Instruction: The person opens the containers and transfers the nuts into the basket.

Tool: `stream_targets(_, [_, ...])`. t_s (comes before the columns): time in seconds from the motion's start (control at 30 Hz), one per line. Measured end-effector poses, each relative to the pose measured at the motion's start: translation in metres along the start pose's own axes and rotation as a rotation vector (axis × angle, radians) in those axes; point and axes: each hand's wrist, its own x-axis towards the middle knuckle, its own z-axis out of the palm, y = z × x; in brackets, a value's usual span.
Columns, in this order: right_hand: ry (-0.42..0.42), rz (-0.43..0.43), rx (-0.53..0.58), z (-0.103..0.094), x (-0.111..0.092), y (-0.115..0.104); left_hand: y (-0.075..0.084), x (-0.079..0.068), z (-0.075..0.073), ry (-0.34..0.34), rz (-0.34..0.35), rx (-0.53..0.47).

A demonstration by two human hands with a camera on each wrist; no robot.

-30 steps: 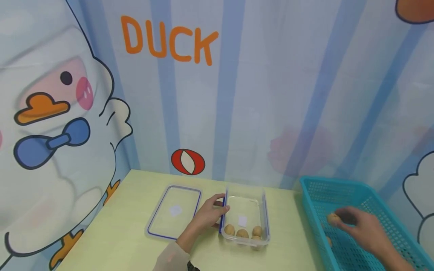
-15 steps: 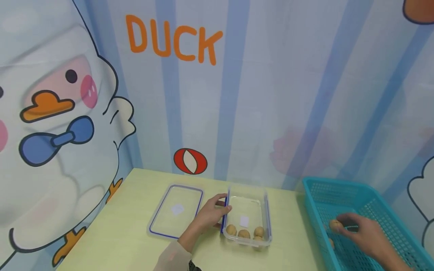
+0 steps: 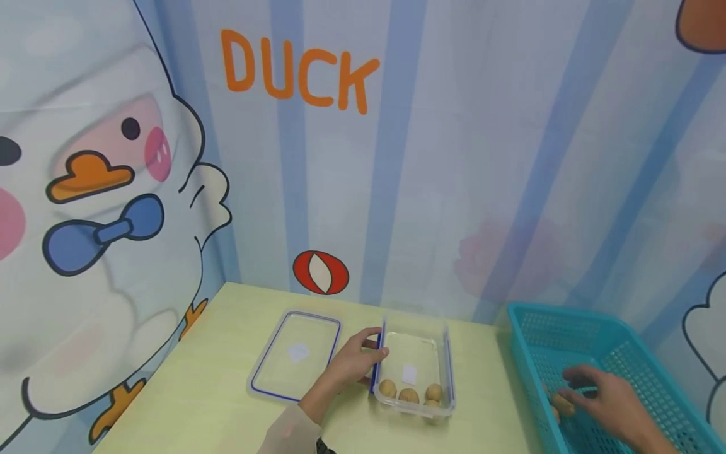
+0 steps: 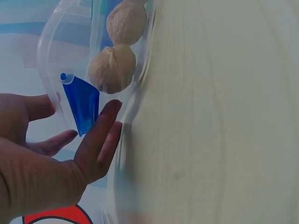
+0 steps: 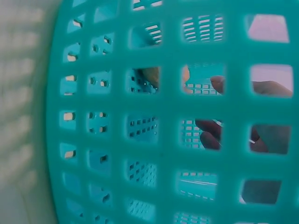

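My left hand grips the left side of a clear plastic food container, thumb over its rim. The left wrist view shows its fingers around a blue side clip. Several walnuts lie at the container's near end; one walnut is close to the clip. My right hand is inside the turquoise basket, fingers apart. Just off its fingertips is a walnut beside others at the basket's left wall. Through the mesh, the right wrist view shows a gap between fingertips and walnut.
The container's clear lid with a blue seal lies left of my left hand on the pale yellow table. A printed duck curtain stands behind the table. The basket's tall wall is at the right.
My right hand pinched a walnut above the basket floor; now its fingers have parted and the walnut is lower, away from them. The left hand has stayed on the container.
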Motion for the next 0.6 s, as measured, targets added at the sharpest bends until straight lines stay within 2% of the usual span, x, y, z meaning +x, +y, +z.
stream_targets(0.1, [0.078,-0.041,-0.035,0.0,-0.004,-0.007,-0.001,0.0,0.0,0.0,0.003,0.003])
stream_targets(0.2, [0.18,-0.098,-0.057,0.002,-0.011,-0.023,-0.001,0.001,0.002,-0.002,0.003,0.009])
stream_targets(0.37, [0.334,-0.288,-0.038,0.006,-0.017,-0.07,0.001,0.001,0.002,0.002,0.003,0.01])
stream_targets(0.5, [0.374,-0.41,0.005,0.015,-0.012,-0.114,0.001,0.0,0.002,0.001,-0.002,-0.002])
stream_targets(0.6, [0.363,-0.491,0.046,0.029,-0.007,-0.144,0.0,0.0,0.002,-0.002,-0.002,-0.014])
